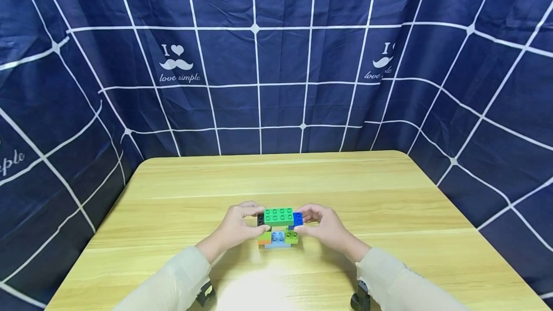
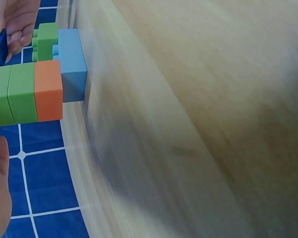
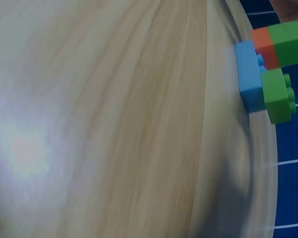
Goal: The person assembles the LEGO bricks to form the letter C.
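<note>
In the head view, my left hand [image 1: 242, 224] grips a black building brick [image 1: 260, 220] between fingers and thumb. My right hand [image 1: 326, 229] pinches a dark blue brick [image 1: 298, 219] at the other end. A bright green eight-stud brick [image 1: 278, 216] lies across between these two. Below is a light blue brick [image 2: 72, 64] on the table, carrying an orange brick [image 2: 48, 91] with lime green bricks [image 2: 22, 93] stacked on it. A single lime brick [image 3: 276, 96] sits at its other end. From the left wrist, the dark blue brick appears apart from that lime brick's studs.
The wooden table [image 1: 194, 181] extends around the bricks on all sides. Behind and beside it hangs a navy curtain [image 1: 281, 56] with white grid lines. A bright glare lies on the table's near part. Black wrist devices [image 1: 205, 293] sit below both sleeves.
</note>
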Available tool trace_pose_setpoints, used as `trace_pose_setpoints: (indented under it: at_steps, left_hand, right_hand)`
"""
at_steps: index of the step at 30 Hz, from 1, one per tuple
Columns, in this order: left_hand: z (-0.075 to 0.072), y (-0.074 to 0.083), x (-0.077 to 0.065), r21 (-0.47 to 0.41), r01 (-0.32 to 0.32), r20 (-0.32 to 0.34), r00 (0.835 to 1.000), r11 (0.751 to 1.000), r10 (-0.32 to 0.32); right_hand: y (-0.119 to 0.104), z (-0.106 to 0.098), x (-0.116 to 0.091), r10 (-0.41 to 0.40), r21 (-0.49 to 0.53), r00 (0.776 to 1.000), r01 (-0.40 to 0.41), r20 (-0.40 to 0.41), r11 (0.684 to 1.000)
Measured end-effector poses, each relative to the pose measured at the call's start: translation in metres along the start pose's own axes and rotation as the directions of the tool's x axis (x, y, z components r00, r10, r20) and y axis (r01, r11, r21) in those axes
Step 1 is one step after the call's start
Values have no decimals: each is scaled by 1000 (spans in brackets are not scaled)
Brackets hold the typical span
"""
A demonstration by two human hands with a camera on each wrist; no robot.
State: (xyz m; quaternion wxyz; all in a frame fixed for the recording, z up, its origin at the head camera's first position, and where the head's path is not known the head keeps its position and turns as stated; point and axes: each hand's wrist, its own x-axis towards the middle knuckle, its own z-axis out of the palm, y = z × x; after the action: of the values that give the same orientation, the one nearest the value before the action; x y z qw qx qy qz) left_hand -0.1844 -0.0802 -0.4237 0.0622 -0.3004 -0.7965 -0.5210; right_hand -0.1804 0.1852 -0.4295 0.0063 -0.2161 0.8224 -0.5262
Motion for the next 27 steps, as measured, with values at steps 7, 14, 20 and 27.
trace_pose_setpoints:
  at_steps: [7, 14, 20, 27]
  left_hand:
    - [-2, 4, 0, -4, 25, 11, 1000, 1000, -25]
    - [-2, 8, 1, -12, 56, 40, 998, 998, -56]
    - [-4, 9, 2, 19, 60, 55, 997, 998, -61]
    - [-4, 9, 2, 14, 66, 58, 996, 998, -67]
  right_hand:
    - [-21, -1, -1, 2, -20, 1000, -2, 28, 1000]
    - [-44, -1, -5, 10, -32, 999, -9, 32, 999]
    - [-30, 3, -4, 10, -14, 1000, -10, 19, 1000]
    - [-6, 7, -3, 12, 51, 1000, -12, 5, 999]
